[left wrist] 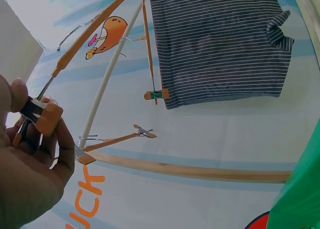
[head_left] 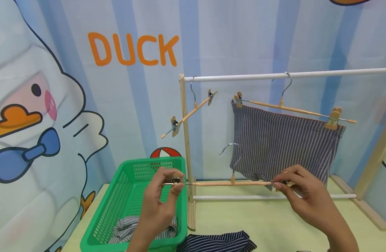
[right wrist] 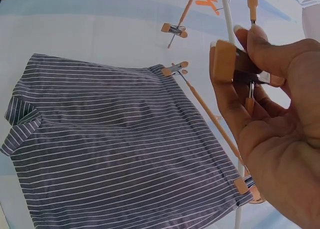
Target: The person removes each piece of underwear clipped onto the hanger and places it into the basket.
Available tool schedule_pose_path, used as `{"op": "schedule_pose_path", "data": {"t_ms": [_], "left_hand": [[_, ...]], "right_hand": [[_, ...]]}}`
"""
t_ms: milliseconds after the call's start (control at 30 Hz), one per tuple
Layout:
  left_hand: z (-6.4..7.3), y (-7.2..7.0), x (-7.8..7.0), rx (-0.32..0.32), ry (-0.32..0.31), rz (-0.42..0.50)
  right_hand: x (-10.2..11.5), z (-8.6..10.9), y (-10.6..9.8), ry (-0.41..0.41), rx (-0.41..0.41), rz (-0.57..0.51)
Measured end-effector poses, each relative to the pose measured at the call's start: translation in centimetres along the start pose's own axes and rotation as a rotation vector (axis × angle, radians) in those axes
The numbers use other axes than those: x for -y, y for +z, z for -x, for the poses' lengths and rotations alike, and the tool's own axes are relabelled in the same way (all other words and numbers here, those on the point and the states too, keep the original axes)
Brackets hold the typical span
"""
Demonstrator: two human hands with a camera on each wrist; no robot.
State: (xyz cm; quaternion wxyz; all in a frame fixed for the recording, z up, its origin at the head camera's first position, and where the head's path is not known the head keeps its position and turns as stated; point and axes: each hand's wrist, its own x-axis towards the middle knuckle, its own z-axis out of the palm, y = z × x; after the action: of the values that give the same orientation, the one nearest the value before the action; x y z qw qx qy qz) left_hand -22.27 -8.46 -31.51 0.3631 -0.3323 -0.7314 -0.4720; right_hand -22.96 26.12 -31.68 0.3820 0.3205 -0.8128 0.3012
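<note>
Between my hands a wooden clip hanger (head_left: 215, 183) is held level, its metal hook pointing up. My left hand (head_left: 161, 203) pinches the clip (left wrist: 49, 118) at the hanger's left end between thumb and fingers. At the other end, my right hand (head_left: 306, 196) grips the second clip (right wrist: 225, 61). Behind the right hand hang striped shorts (head_left: 281, 140), clipped by the waistband to another hanger (head_left: 287, 107) on the rack. Dark striped cloth (head_left: 218, 242) lies folded on the table in front of me.
A green basket (head_left: 117, 196) with striped clothing (head_left: 126, 224) in it stands at the left. The rack's white rail (head_left: 243, 77) also carries a bare clip hanger (head_left: 193, 112) at its left end. A wooden post (head_left: 187, 140) stands beside the basket.
</note>
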Motion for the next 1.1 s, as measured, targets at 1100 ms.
{"op": "schedule_pose_path", "data": {"t_ms": [1100], "left_hand": [[-0.5,-0.2,0.4,-0.068,-0.172,0.082]], "right_hand": [[1.8,-0.2,-1.1,0.112,-0.241,0.186]]}}
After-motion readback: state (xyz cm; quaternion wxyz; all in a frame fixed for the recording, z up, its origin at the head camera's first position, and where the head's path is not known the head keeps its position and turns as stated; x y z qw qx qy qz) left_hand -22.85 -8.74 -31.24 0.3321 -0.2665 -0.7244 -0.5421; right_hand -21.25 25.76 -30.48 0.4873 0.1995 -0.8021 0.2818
